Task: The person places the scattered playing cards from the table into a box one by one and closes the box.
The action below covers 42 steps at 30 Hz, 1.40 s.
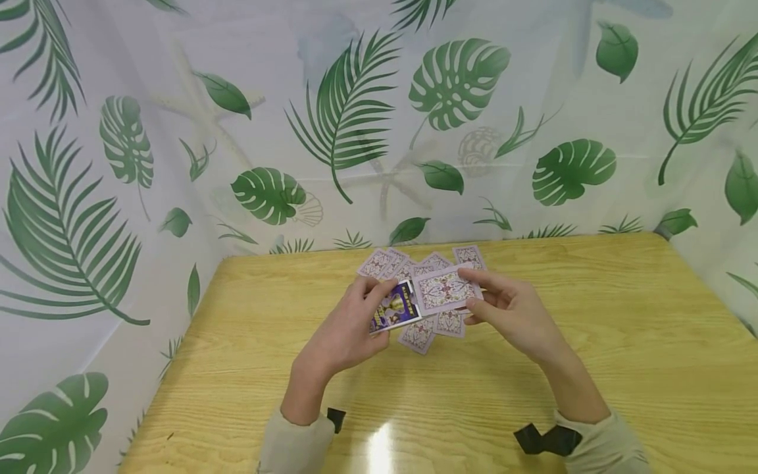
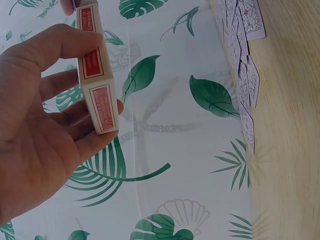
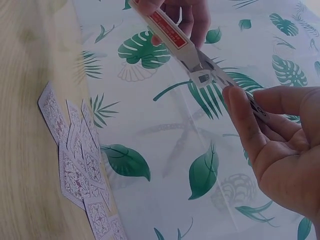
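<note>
My left hand [image 1: 346, 326] holds a playing-card box [image 1: 395, 311], purple and yellow on its face, with red labels on its white narrow side [image 2: 102, 102]. The box is tilted, its mouth toward the right hand, and a small end flap [image 3: 202, 78] stands out. Between thumb and fingers, my right hand [image 1: 524, 319] pinches playing cards [image 1: 445, 291] with a floral purple back, right at the box mouth. Whether this is one card or a thin stack, and how far it reaches into the box, I cannot tell. Below both hands, several loose playing cards [image 1: 418, 336] lie back up on the table.
A light wooden table [image 1: 237, 368] spreads beneath the hands. White cloth with green leaf prints [image 1: 355, 210] hangs along its back and left. The loose cards overlap in a spread near the table's back edge. Black straps [image 1: 547, 440] show at the sleeves.
</note>
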Tool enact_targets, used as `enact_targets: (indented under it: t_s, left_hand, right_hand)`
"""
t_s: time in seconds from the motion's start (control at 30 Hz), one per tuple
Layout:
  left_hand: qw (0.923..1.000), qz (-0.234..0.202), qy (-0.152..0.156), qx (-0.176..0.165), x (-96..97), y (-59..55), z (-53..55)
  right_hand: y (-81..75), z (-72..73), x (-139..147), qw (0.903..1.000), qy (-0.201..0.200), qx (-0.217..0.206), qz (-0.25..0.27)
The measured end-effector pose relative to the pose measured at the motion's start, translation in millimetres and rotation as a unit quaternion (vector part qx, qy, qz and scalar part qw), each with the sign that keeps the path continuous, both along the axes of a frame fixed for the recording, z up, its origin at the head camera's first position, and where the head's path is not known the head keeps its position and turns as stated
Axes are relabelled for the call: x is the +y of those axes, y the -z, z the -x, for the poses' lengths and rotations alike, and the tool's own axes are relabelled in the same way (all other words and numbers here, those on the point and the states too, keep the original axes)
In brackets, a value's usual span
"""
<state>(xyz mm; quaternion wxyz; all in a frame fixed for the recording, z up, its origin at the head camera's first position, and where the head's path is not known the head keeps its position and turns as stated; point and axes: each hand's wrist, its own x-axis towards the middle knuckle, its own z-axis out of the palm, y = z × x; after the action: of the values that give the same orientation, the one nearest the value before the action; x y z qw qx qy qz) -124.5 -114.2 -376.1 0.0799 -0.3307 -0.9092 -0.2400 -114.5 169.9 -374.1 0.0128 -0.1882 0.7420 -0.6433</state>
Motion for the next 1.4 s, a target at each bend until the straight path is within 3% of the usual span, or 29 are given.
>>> enact_targets:
  t_s: [0.63, 1.07, 1.4]
  left_hand:
    - [1.0, 0.01, 0.0, -0.002, 1.2, -4.0, -2.3]
    - [0.9998, -0.008, 0.009, -0.013, 2.5, -3.8, -4.0]
    - [0.9998, -0.007, 0.019, -0.008, 4.3, -4.3, -4.4]
  right_hand:
    - [2.8, 3.3, -5, 0.9998, -0.009, -0.017, -0.009]
    - [8.1, 8.0, 0, 0.9971, 0.006, -0.055, 0.052]
    - [16.0, 14.7, 2, 0.9962, 0.013, -0.084, 0.019]
